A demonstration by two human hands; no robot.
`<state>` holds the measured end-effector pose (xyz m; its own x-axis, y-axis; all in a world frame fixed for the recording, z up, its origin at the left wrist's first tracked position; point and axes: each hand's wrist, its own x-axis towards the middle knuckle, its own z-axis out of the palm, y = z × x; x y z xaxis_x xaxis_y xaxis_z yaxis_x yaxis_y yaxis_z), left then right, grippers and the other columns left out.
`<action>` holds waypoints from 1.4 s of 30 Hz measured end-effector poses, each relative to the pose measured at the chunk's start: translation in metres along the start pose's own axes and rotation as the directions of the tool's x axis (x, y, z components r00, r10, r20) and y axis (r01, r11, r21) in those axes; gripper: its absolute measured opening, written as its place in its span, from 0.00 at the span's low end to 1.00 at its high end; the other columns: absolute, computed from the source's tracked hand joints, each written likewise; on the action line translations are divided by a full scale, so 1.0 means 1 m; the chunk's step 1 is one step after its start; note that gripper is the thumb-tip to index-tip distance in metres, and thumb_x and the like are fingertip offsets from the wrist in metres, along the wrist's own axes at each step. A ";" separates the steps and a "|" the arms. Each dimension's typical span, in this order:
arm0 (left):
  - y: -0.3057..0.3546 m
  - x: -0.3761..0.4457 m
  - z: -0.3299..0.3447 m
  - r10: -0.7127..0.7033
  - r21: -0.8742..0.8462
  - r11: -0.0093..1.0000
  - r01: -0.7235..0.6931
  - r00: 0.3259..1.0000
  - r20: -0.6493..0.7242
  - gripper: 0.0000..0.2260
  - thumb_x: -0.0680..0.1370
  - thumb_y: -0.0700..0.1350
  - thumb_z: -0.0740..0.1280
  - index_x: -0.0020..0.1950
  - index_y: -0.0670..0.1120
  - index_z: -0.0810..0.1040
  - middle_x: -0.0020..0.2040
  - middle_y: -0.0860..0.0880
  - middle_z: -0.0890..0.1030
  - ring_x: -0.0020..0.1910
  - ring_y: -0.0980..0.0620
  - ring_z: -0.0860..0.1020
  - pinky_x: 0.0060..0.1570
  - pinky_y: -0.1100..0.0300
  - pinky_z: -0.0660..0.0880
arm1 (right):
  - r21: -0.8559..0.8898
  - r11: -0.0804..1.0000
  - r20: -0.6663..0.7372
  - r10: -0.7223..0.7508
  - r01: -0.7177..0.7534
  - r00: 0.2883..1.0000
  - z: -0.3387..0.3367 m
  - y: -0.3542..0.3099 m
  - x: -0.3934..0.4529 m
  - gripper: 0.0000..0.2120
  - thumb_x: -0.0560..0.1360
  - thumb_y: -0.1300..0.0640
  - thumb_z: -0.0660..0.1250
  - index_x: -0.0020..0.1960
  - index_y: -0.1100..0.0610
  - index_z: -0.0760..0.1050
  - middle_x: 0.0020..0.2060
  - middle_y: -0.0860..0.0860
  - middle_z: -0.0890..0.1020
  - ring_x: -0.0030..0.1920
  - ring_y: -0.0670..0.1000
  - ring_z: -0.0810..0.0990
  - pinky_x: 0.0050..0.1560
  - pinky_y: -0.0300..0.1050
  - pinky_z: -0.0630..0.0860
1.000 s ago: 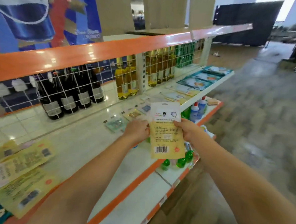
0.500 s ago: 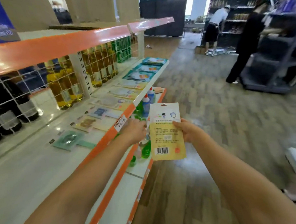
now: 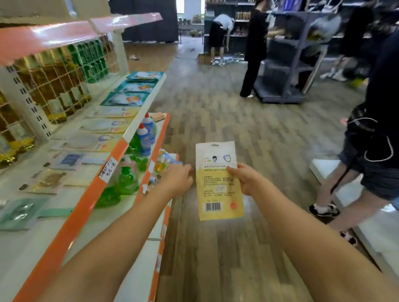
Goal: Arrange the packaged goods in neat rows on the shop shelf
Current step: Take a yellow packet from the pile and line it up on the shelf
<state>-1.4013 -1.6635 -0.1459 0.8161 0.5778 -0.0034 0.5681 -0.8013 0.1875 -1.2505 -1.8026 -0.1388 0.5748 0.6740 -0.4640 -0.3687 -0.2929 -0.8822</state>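
Bright, even indoor light — glare on shelf edge [image 3: 60, 35]; motion blur, wide-angle bending at edges.

Both arms reach forward; right hand [image 3: 244, 178] pinching (thumb on top), left hand [image 3: 177, 180] loosely curled.

A yellow packet [image 3: 218, 182] carries blocks of small printed lines, too fine to read, with a barcode [image 3: 213, 206] low on its face and a round red stamp [image 3: 233, 205] beside that. On the orange shelf edge [image 3: 77, 215] sits a white price tag [image 3: 108, 169] with handwritten marks, something like "3.5", though the rest is unclear. Nothing else reads clearly.
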 end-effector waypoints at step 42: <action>0.126 0.007 0.072 -0.418 -0.930 -0.015 0.367 0.843 0.339 0.09 0.81 0.42 0.61 0.59 0.42 0.75 0.54 0.43 0.81 0.51 0.44 0.81 0.53 0.47 0.78 | -0.254 0.966 -0.197 -0.011 -0.040 0.980 -0.089 0.060 -0.001 0.18 0.76 0.60 0.66 0.65 0.60 0.71 0.60 0.57 0.77 0.55 0.55 0.77 0.47 0.47 0.74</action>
<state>-1.3164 -1.7722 -0.1933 0.4865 0.7694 -0.4139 0.1925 0.3677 0.9098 -1.2084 -1.8810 -0.1983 0.7116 0.5306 -0.4606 -0.1934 -0.4823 -0.8544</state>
